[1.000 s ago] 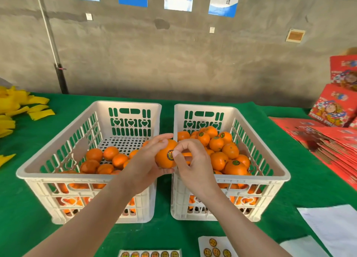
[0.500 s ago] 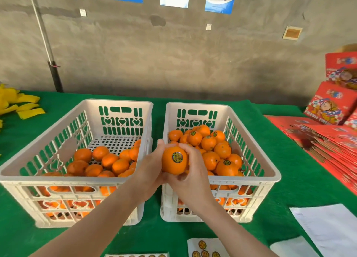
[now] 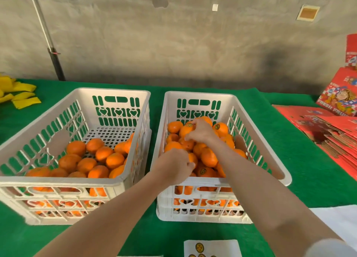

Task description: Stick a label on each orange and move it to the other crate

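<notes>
Two white plastic crates stand side by side on a green table. The left crate holds several plain oranges. Labelled oranges are piled in the right crate. My right hand reaches deep into the right crate and grips a labelled orange on top of the pile. My left hand hovers over the near left corner of the right crate, with its fingers loosely curled and nothing seen in them. A sticker sheet lies at the table's near edge.
Flattened red cartons and a printed red box take up the right side. White paper lies at the near right. Yellow foam pieces lie at the far left. A concrete wall and a pole stand behind the table.
The orange held in both hands between the crates has passed to my right hand, which carried it into the right crate. My left hand let go and trails behind.
</notes>
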`<action>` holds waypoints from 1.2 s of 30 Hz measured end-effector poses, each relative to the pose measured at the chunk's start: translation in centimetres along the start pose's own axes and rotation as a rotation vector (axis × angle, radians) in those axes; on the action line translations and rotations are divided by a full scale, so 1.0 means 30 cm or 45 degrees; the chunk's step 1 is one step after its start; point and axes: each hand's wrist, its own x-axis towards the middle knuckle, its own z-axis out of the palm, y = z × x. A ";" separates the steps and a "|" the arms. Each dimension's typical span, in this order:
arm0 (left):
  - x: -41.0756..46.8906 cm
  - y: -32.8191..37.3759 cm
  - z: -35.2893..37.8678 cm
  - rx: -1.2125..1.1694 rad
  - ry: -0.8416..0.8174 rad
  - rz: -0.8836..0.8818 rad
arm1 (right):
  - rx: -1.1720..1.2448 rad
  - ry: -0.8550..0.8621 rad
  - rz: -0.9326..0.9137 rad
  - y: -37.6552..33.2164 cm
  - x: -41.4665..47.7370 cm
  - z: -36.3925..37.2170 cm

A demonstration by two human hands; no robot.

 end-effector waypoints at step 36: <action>-0.304 0.066 0.091 -0.349 0.832 0.268 | -0.426 -0.781 -0.015 0.364 -0.733 0.273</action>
